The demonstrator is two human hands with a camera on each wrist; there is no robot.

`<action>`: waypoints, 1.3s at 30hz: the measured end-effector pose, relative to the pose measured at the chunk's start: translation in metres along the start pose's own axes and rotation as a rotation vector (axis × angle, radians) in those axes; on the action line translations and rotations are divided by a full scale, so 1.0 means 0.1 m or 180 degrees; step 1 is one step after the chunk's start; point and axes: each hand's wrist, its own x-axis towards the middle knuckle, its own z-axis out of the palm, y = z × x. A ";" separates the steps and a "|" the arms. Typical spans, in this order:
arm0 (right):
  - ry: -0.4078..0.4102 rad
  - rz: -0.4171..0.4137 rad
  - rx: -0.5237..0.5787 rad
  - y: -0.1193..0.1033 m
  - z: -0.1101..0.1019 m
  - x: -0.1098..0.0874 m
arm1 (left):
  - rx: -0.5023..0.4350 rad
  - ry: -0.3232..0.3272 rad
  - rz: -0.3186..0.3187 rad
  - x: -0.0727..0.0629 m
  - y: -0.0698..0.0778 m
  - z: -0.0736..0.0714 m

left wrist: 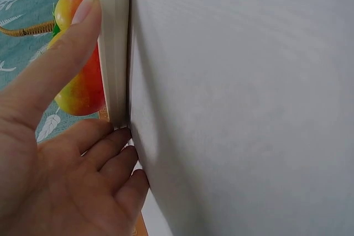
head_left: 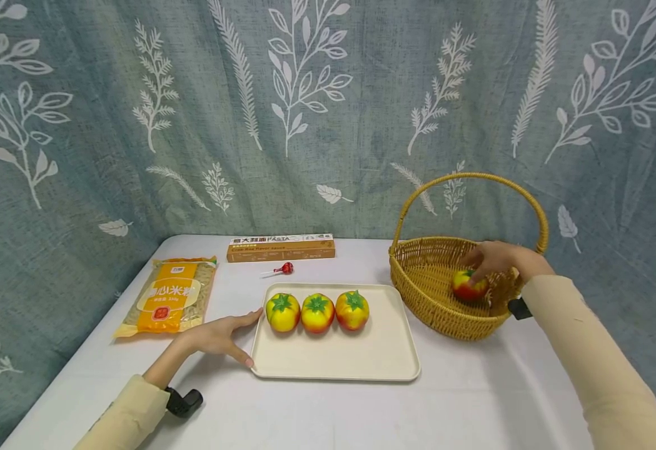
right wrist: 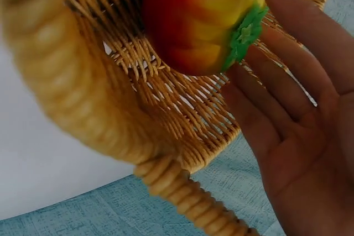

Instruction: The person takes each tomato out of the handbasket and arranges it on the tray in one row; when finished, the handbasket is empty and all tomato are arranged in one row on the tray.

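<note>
My left hand [head_left: 217, 339] is at the left end of a cream tray [head_left: 378, 356], its thumb and fingers spread, touching the rim. In the left wrist view the thumb [left wrist: 74, 45] lies along the tray's side and the fingertips meet its end. Three yellow-red persimmons [head_left: 317, 314] with green tops sit in a row on the tray. Inside a wicker basket [head_left: 429, 306], my right hand [head_left: 496, 257] holds another persimmon [right wrist: 202, 23] between thumb and fingers. Part of that fruit is hidden by the hand in the head view.
The basket's tall handle [head_left: 468, 177] arches over the right hand's reach. A noodle bag [head_left: 170, 297] lies at the left. Behind the tray are a pasta box [head_left: 281, 250] and a red lollipop [head_left: 286, 268]. A patterned blue-green curtain [head_left: 361, 125] borders the white table [head_left: 333, 406].
</note>
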 end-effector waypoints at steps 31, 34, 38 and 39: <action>-0.0022 0.0001 0.0336 -0.14 -0.03 -0.07 | -0.0022 0.0002 -0.0103 0.03 -0.02 0.01; 0.0019 -0.0095 0.0373 -0.18 -0.04 -0.10 | -0.0030 -0.0005 -0.0090 0.03 -0.02 0.01; 0.0144 -0.0259 0.0435 -0.21 -0.05 -0.14 | -0.0034 -0.0017 -0.0042 0.02 -0.02 0.00; 0.0187 -0.0312 0.0425 -0.21 -0.04 -0.15 | -0.0033 -0.0019 -0.0030 0.02 -0.02 0.00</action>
